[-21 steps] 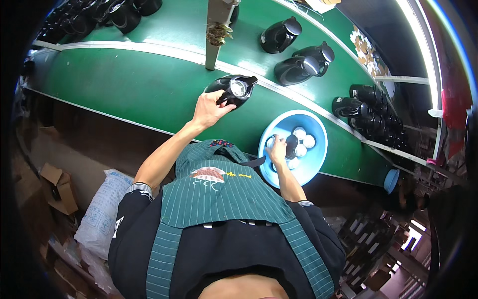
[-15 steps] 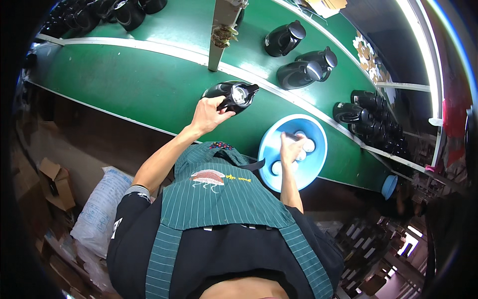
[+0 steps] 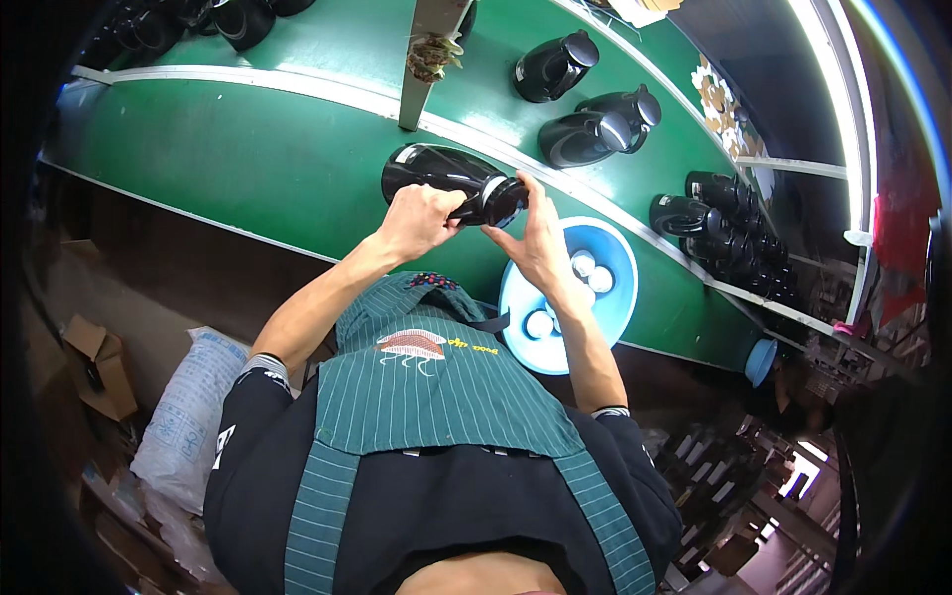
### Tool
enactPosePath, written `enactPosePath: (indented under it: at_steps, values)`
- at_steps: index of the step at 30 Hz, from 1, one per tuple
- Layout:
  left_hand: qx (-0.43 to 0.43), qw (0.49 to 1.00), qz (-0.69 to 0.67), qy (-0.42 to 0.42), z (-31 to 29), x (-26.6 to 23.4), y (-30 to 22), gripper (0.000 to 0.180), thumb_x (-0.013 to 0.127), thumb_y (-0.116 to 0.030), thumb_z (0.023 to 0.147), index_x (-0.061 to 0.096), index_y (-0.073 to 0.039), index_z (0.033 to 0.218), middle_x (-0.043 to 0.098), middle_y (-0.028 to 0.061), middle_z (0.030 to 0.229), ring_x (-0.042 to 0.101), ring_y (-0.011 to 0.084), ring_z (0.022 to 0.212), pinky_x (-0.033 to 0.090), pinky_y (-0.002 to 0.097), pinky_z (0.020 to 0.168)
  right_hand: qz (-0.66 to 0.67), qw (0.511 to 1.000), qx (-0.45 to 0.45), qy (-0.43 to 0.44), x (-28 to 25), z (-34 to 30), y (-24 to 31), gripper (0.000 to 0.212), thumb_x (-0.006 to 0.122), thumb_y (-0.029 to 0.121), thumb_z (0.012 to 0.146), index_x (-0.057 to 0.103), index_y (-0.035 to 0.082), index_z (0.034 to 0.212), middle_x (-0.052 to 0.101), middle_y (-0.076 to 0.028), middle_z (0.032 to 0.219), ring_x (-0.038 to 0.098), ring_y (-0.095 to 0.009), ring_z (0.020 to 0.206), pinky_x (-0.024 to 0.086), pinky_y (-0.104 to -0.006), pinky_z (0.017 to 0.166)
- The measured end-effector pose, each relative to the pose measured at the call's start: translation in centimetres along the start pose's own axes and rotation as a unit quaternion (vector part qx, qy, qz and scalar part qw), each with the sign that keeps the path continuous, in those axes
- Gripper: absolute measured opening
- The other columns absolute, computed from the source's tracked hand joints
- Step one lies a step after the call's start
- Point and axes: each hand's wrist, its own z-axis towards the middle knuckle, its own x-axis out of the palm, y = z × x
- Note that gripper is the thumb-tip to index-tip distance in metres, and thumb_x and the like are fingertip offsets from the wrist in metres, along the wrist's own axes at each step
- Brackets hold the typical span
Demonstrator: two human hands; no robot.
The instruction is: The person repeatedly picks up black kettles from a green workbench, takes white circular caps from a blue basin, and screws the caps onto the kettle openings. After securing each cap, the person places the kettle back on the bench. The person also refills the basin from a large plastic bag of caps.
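In the head view, the left hand (image 3: 424,220) grips a black thermal jug (image 3: 431,167) by its handle side, tilted over the green worktable (image 3: 248,169). The right hand's (image 3: 535,238) thumb and fingers clasp a black lid (image 3: 508,202) at the jug's mouth. Just beside, a blue basin (image 3: 626,278) contains round white-topped pieces (image 3: 539,324); more black jugs (image 3: 585,139) stand beyond.

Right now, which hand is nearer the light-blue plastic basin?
Right. The right hand is at the top of the black jug, its forearm over the basin; the left hand holds the jug farther left.
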Motion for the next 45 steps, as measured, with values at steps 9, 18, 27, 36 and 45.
enactPosePath:
  at_steps: [9,18,27,36,45]
  values:
    - [0.044,0.996,0.067,0.044,1.8,-0.4,0.1,0.018,0.076,-0.01,0.075,0.06,-0.005,0.082,0.068,0.0163,0.071,0.071,0.0375,0.07,0.055,0.0474,0.063,-0.122,0.988,-0.041,0.084,-1.9,0.8,-0.7,0.076,0.084,0.021,0.083,0.047,0.002,0.147,0.065,-0.028,0.121,0.069,-0.041,0.109,0.058,-0.0422,0.093]
    - [0.068,0.991,0.113,0.038,2.2,0.8,0.5,0.013,0.073,-0.014,0.081,0.062,-0.008,0.085,0.072,0.0115,0.075,0.073,0.0315,0.07,0.058,0.0435,0.062,0.224,0.888,0.381,0.126,-1.5,0.6,-3.9,0.105,0.024,0.083,0.099,0.074,-0.009,0.107,0.075,-0.017,0.073,0.074,-0.02,0.062,0.054,-0.028,0.057]
    - [0.069,0.99,0.123,0.008,1.8,3.0,-0.5,0.007,0.065,-0.01,0.085,0.059,-0.008,0.082,0.07,0.0112,0.072,0.073,0.03,0.068,0.057,0.041,0.059,0.367,0.897,0.244,0.029,-0.3,-0.1,-3.6,0.073,0.084,0.024,0.091,0.048,0.002,0.151,0.067,-0.021,0.124,0.072,-0.026,0.109,0.062,-0.033,0.088]
    - [0.071,0.96,0.017,0.269,6.6,-3.2,1.2,0.024,0.08,-0.019,0.068,0.06,-0.005,0.071,0.067,0.0157,0.069,0.071,0.0377,0.073,0.056,0.048,0.069,-0.181,0.948,-0.244,0.092,-1.6,-0.2,-2.7,0.07,0.064,-0.006,0.085,0.049,0.009,0.152,0.041,-0.031,0.157,0.048,-0.046,0.143,0.051,-0.0473,0.112]
    - [0.121,0.981,0.132,0.07,4.0,0.9,0.2,0.017,0.076,-0.013,0.077,0.059,-0.008,0.081,0.068,0.0106,0.071,0.072,0.0322,0.07,0.056,0.0443,0.062,0.272,0.855,0.387,0.215,-1.3,1.5,-6.3,0.068,0.051,0.06,0.105,0.07,-0.006,0.105,0.072,-0.015,0.073,0.074,-0.029,0.072,0.059,-0.0406,0.073]
